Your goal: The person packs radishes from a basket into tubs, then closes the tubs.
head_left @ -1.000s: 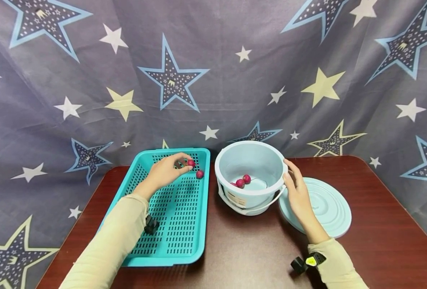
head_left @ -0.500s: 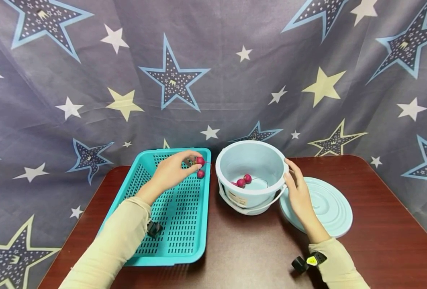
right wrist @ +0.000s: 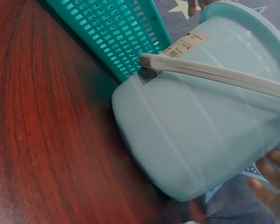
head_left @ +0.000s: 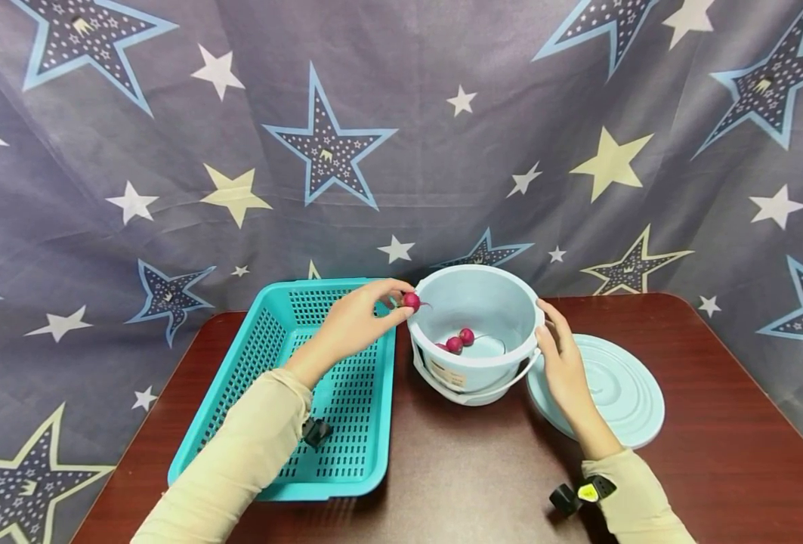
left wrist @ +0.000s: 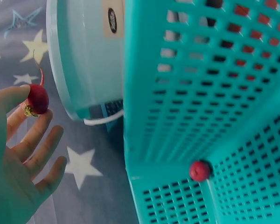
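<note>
My left hand (head_left: 356, 321) pinches a red radish (head_left: 411, 301) between thumb and fingertips at the left rim of the pale blue bucket (head_left: 483, 302). The radish's thin root points toward the opening; the left wrist view shows its cut green top. Inside the bucket lie a few radishes (head_left: 466, 337). My right hand (head_left: 563, 363) touches the bucket's right rim with fairly straight fingers. One more radish (left wrist: 199, 171) sits in a corner of the turquoise basket (head_left: 386, 423); in the head view my left hand hides it.
A round pale blue lid (head_left: 622, 393) lies on the dark red wooden table (head_left: 455, 468), right of the bucket. The bucket's handle (head_left: 435, 389) hangs down in front. A star-patterned cloth (head_left: 415, 151) hangs behind the table.
My left hand has carried the pinched radish rightward from the basket's far right corner to the bucket's rim. My right hand has stayed at the bucket.
</note>
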Action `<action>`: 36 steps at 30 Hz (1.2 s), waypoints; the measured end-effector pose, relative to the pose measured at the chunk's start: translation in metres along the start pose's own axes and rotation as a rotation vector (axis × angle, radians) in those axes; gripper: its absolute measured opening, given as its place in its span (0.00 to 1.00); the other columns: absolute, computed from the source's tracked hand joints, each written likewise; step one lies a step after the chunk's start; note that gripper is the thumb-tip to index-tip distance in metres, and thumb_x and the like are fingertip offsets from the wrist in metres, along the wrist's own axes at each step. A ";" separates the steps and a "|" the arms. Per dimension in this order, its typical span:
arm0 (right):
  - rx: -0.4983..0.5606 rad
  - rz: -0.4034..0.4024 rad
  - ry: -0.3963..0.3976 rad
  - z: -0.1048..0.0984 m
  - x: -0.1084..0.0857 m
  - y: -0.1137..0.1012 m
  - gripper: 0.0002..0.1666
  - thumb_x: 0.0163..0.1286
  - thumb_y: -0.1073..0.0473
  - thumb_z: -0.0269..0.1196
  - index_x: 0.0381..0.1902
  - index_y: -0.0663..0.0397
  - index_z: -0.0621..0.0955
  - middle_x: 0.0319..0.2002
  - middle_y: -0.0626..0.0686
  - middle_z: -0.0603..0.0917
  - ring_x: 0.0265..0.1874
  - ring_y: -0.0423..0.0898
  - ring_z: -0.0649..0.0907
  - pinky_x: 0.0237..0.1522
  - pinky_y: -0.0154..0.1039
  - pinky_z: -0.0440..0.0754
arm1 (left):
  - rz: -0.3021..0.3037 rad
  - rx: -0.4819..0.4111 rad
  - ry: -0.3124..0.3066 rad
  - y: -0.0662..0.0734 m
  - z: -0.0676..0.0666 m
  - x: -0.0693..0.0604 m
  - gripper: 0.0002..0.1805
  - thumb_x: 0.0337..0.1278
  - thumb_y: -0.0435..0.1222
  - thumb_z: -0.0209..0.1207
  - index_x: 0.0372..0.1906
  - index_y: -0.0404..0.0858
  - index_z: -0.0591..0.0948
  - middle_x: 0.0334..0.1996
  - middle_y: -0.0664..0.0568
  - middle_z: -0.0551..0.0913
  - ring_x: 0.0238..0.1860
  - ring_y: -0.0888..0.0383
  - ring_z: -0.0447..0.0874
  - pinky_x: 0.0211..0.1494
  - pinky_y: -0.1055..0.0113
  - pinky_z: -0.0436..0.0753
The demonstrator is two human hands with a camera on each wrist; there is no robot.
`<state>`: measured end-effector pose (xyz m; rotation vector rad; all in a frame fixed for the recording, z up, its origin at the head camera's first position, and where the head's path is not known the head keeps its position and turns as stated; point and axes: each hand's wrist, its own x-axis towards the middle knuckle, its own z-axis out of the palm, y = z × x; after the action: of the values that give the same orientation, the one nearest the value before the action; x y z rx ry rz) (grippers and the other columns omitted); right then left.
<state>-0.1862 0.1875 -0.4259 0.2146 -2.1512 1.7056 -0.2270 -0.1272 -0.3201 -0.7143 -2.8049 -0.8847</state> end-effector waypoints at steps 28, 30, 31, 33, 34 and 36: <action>0.005 0.013 0.001 0.001 0.000 0.000 0.27 0.81 0.56 0.48 0.74 0.47 0.65 0.64 0.62 0.74 0.57 0.36 0.73 0.56 0.28 0.67 | 0.196 -0.075 -0.160 0.069 0.050 0.026 0.15 0.66 0.50 0.61 0.55 0.56 0.81 0.39 0.66 0.82 0.37 0.68 0.81 0.42 0.70 0.77; 0.005 0.013 -0.002 0.001 0.000 0.000 0.27 0.81 0.56 0.48 0.74 0.46 0.65 0.64 0.62 0.74 0.57 0.36 0.73 0.56 0.28 0.67 | 0.213 -0.055 -0.171 0.071 0.054 0.027 0.16 0.66 0.49 0.62 0.55 0.55 0.81 0.41 0.64 0.82 0.40 0.65 0.81 0.43 0.71 0.77; 0.005 0.013 -0.004 0.000 0.000 0.000 0.27 0.81 0.56 0.48 0.75 0.46 0.64 0.64 0.62 0.74 0.57 0.36 0.73 0.56 0.27 0.68 | 0.221 -0.037 -0.172 0.072 0.056 0.028 0.16 0.65 0.49 0.62 0.55 0.54 0.81 0.41 0.64 0.83 0.42 0.65 0.81 0.44 0.71 0.76; 0.002 0.014 -0.009 0.000 0.000 0.000 0.27 0.81 0.56 0.47 0.75 0.47 0.64 0.64 0.62 0.74 0.57 0.36 0.73 0.56 0.27 0.67 | 0.230 -0.009 -0.179 0.073 0.060 0.029 0.17 0.65 0.50 0.62 0.56 0.54 0.81 0.42 0.63 0.83 0.42 0.64 0.81 0.44 0.71 0.76; 0.000 0.013 -0.010 0.000 0.000 0.001 0.27 0.81 0.56 0.47 0.75 0.47 0.64 0.64 0.63 0.74 0.57 0.36 0.73 0.56 0.27 0.67 | 0.230 0.004 -0.181 0.074 0.061 0.029 0.17 0.64 0.50 0.62 0.56 0.55 0.81 0.42 0.64 0.83 0.42 0.64 0.81 0.44 0.71 0.76; -0.005 0.013 -0.012 -0.001 0.000 0.001 0.27 0.81 0.56 0.47 0.75 0.48 0.63 0.64 0.63 0.73 0.57 0.35 0.72 0.56 0.27 0.67 | 0.230 0.024 -0.187 0.075 0.062 0.030 0.18 0.64 0.51 0.63 0.56 0.55 0.81 0.41 0.64 0.83 0.40 0.65 0.81 0.42 0.70 0.76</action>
<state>-0.1860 0.1886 -0.4270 0.2110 -2.1697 1.7100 -0.2163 -0.0259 -0.3259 -1.1436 -2.8057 -0.7785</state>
